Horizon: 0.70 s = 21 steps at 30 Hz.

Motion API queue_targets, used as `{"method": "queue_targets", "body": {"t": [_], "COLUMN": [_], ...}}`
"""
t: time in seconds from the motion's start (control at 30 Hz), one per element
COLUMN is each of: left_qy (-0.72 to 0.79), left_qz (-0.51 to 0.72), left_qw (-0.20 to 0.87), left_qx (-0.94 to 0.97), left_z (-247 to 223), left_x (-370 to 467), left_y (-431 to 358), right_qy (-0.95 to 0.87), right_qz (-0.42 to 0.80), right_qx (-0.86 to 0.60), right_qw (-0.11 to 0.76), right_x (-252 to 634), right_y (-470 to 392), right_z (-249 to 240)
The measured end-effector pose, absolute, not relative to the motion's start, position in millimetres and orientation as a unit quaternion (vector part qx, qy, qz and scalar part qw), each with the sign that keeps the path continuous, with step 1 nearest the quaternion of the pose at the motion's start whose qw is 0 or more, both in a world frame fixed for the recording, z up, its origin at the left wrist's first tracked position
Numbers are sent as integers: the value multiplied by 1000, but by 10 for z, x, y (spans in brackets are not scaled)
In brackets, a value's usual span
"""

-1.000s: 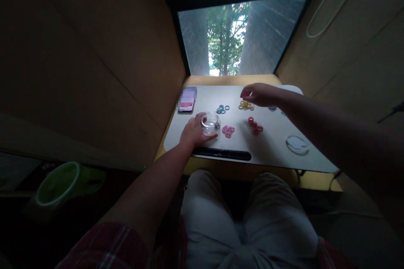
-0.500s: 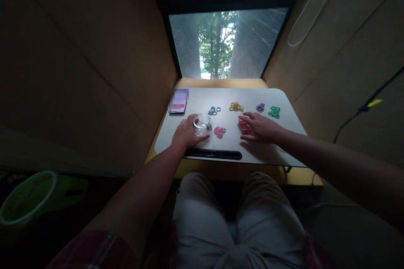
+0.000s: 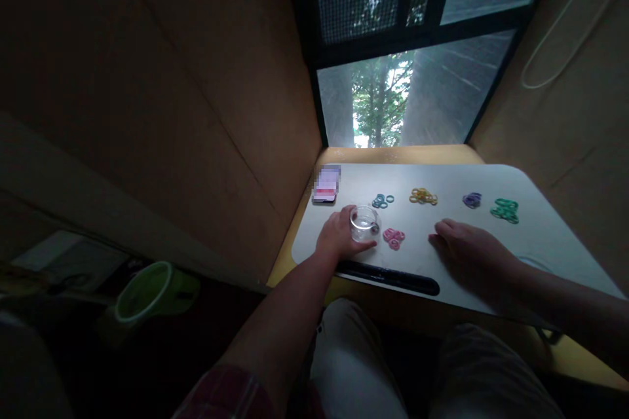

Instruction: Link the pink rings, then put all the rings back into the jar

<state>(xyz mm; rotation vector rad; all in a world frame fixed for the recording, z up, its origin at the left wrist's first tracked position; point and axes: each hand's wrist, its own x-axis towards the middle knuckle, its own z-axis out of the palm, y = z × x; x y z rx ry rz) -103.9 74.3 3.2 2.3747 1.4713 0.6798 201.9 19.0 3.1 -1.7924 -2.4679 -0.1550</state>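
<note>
My left hand (image 3: 340, 234) is wrapped round the side of a small clear jar (image 3: 362, 226) standing at the left of the white tabletop. A small dark ring-like thing shows at the jar's right side. My right hand (image 3: 459, 241) is closed in a fist, low over the tabletop. Red rubber bands lay under it before; none show now, and the fingers hide what they hold. Pink bands (image 3: 394, 237) lie between the hands. Behind them are piles of blue bands (image 3: 382, 200), yellow bands (image 3: 423, 196), purple bands (image 3: 472, 200) and green bands (image 3: 505, 211).
A phone (image 3: 327, 184) rests at the back left of the white folding table (image 3: 354, 177). A black strip (image 3: 388, 277) runs along its front edge. A clear round rim (image 3: 534, 264) shows partly behind my right forearm. A green bin (image 3: 157, 291) stands on the floor at left.
My right hand's spread fingers have closed over the red rubber bands, which have gone from sight. My left hand stays on the jar. The view has turned left.
</note>
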Motion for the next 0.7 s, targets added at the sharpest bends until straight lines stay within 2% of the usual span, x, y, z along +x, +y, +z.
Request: {"method": "queue_targets", "body": {"t": [0.47, 0.7], "left_qy": [514, 513], "left_qz": [230, 223], "left_qw": [132, 120], "left_qx": [816, 820], "left_z": [13, 34], "left_x": [-1045, -1040], "left_y": [743, 735], "right_qy": [-828, -842], "right_qz": [-47, -65], "right_qx": [-556, -526], "right_qw": [46, 99], "right_x": [2064, 2106], "right_y": [146, 135], "right_z": [-6, -32]}}
